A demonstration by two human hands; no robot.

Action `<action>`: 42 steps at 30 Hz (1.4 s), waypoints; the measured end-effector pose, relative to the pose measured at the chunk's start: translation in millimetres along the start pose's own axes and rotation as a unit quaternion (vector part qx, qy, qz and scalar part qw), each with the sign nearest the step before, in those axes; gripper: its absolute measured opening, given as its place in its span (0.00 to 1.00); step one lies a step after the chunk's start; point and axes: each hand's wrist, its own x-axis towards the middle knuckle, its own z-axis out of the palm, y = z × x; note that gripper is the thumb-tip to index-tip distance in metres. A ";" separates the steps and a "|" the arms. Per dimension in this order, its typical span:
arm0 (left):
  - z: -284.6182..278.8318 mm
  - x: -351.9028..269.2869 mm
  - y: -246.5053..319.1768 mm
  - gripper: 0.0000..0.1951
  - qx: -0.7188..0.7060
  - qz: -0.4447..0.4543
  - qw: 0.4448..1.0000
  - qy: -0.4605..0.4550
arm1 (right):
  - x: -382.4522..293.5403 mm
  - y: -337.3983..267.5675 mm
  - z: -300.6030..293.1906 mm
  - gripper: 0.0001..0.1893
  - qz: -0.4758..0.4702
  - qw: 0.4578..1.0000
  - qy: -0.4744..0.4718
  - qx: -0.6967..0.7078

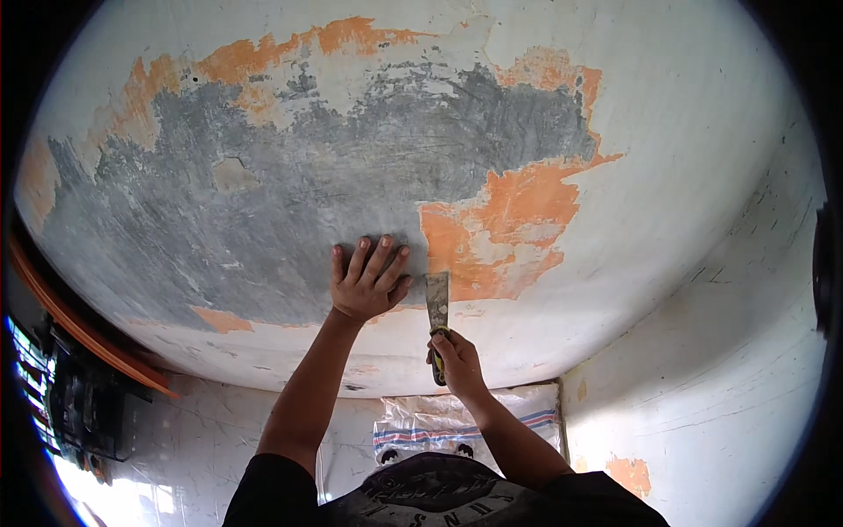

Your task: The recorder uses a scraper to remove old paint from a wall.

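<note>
Flat on a wall, my left hand (pixel 370 280) rests with its fingers spread over a bare grey patch (pixel 296 197). My right hand (pixel 456 361) grips the black and yellow-green handle of a putty knife (pixel 437 303). Its blade points up the wall and is smeared with pale residue. The blade tip meets the lower left part of an orange paint patch (pixel 471 263), close to the border with the grey. Ragged white paint (pixel 632 250) surrounds the orange and grey areas.
A side wall (pixel 685 388) meets this wall on the right and has a small orange patch (pixel 629 475). Below, a striped plastic sheet (pixel 421 428) lies behind my forearms. At left are an orange curved edge (pixel 85 329), dark objects (pixel 85 395) and a bright barred opening (pixel 29 372).
</note>
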 end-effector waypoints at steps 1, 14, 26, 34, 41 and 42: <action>0.5 0.3 0.5 0.24 -0.004 0.003 1.000 0.003 | -3.2 7.0 -3.6 0.15 -0.001 1.000 -0.003 -0.001; 0.3 1.3 1.7 0.24 -0.004 0.004 1.000 -0.002 | -2.4 21.5 -15.6 0.15 0.005 0.995 0.030 -0.095; 0.0 0.4 -0.2 0.24 -0.004 0.008 1.000 0.000 | -2.8 14.9 -6.6 0.15 0.006 0.999 0.008 -0.033; -0.1 -0.6 -0.3 0.24 0.002 0.004 1.000 -0.003 | -4.8 6.9 -1.7 0.14 -0.012 1.000 0.014 -0.013; -2.6 -0.6 -2.3 0.25 0.004 0.005 1.000 0.001 | -3.3 -26.7 11.2 0.13 -0.029 0.999 0.004 0.028; -2.1 -0.2 -2.1 0.25 0.003 0.005 1.000 0.002 | -0.2 -25.8 9.5 0.13 -0.035 0.999 -0.001 0.013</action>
